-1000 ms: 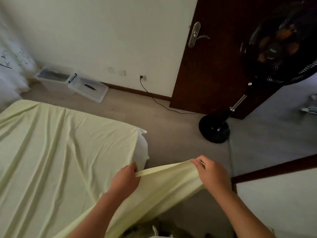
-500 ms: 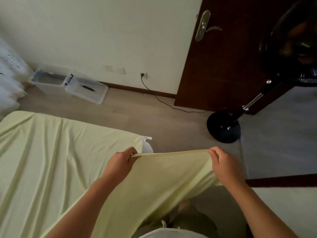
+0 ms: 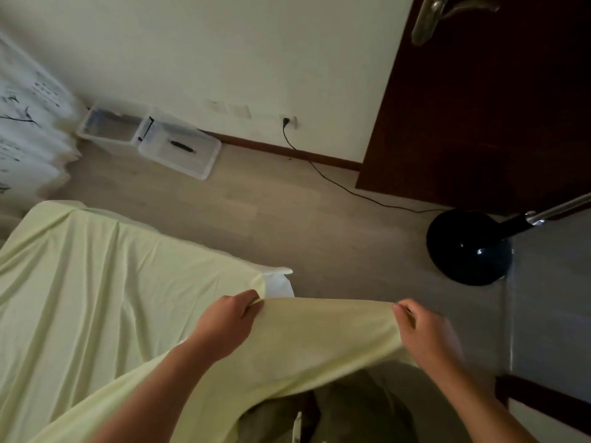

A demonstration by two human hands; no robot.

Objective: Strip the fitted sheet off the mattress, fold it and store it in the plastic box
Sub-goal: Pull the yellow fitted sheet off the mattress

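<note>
Head view: left hand (image 3: 224, 327) and right hand (image 3: 427, 335) each pinch the lifted edge of the fitted sheet (image 3: 319, 343) beside the bared corner of the mattress (image 3: 279, 285), fingertips hidden by cloth. The plastic box (image 3: 104, 142) lies well beyond the mattress, blurred.

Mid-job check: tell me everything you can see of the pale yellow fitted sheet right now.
The pale yellow fitted sheet looks like thin, soft fabric, creased in long folds. Most of it lies spread over the white mattress, whose near corner is bared where the sheet has been pulled off. The left hand and the right hand each pinch the freed edge, stretching it taut between them. Below that edge the cloth drapes down toward the person.
</note>
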